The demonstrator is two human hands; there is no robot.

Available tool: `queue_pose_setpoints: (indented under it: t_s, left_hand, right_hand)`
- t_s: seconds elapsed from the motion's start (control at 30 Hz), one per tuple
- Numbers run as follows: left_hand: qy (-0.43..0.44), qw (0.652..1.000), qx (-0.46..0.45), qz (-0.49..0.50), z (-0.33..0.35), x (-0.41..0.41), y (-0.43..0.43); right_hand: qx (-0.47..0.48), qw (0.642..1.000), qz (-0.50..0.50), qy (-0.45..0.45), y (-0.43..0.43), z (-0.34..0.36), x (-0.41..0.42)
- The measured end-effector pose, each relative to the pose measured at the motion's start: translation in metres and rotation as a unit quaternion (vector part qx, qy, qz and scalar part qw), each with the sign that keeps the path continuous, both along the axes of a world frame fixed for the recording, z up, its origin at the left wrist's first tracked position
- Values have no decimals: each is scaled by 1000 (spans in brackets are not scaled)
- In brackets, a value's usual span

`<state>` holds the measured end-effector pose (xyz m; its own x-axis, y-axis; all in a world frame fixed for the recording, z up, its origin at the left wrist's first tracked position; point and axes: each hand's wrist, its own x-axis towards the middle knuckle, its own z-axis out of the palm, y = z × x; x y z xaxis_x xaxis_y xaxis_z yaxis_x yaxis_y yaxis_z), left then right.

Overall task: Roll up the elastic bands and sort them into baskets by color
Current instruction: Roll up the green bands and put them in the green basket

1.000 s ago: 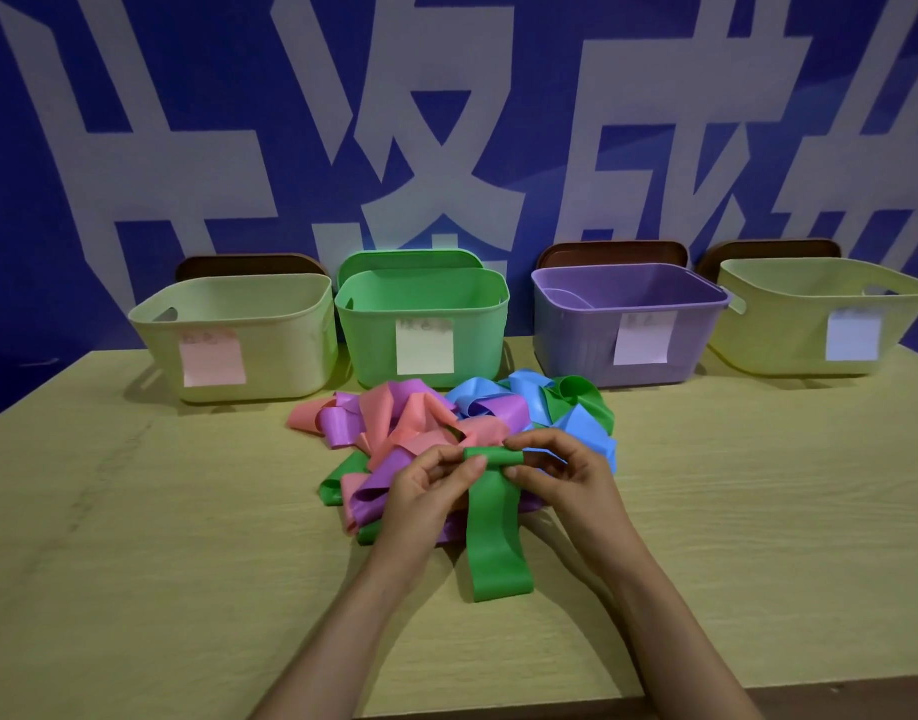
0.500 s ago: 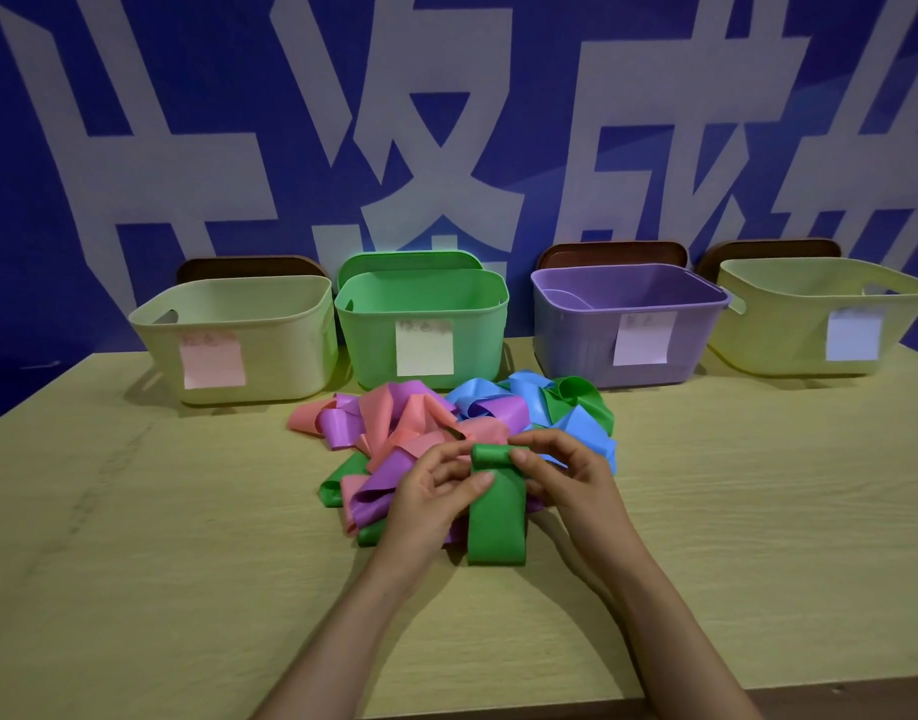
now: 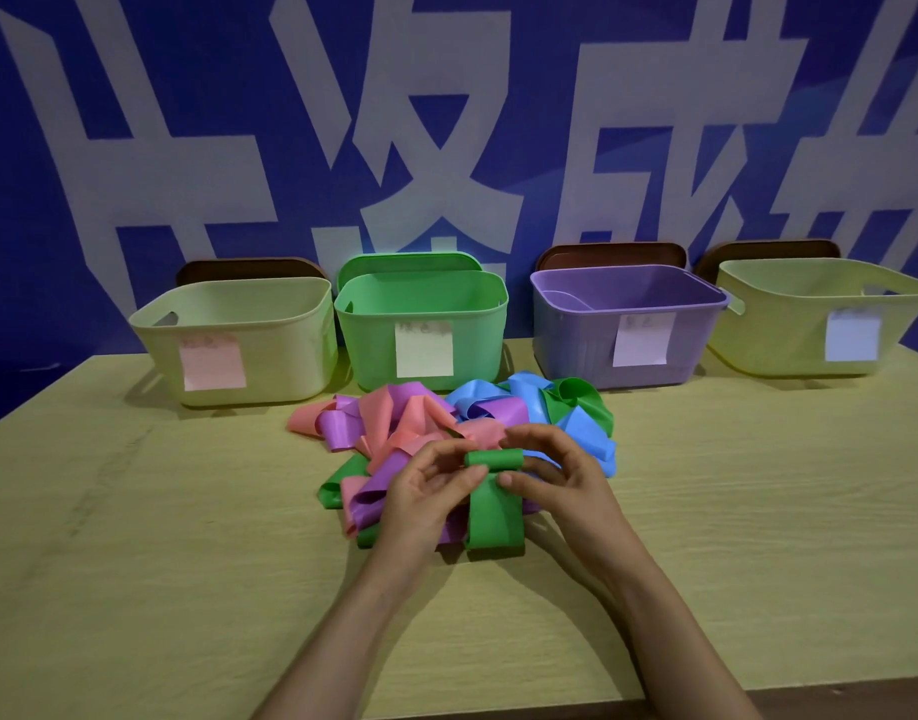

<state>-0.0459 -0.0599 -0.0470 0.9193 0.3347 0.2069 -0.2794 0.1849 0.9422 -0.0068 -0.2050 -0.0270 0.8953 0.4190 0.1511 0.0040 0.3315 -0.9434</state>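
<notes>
Blue wall [image 3: 186,122] with large white characters rises behind the pale wood-grain bench [image 3: 134,563]. I see my left hand [image 3: 430,491] and right hand [image 3: 566,480] close together, fingers curled, each pinching one end of the green band [image 3: 494,458]. Its top is wound into a tight smooth cylinder and a flat glossy tail hangs down to the bench. It sits at the near edge of the pile of bands [image 3: 420,423], floppy pink, purple, blue and green loops. Behind the pile stand four rounded plastic tubs with paper labels: the pale yellow basket [image 3: 233,340], green basket [image 3: 420,304], purple basket [image 3: 576,335] and the far yellow basket [image 3: 789,314].
</notes>
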Motion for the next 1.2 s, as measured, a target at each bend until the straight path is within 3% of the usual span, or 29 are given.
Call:
queue_pose_setpoints:
  t_s: [0.17,0.53,0.9,1.2]
  left_hand:
    - [-17,999,41,6,3,-2,1]
    - [40,999,-3,-16,-3,1,-1]
    - [33,999,-32,-12,-3,2,-1]
    - [-5,1000,-7,2,1,-1,0]
  right_hand:
    - [-10,999,-6,32,4,-2,1]
    - [-14,999,-16,27,2,-5,3]
    - [-22,999,-16,-34,1,-9,8]
    - [-30,999,13,7,2,-5,1]
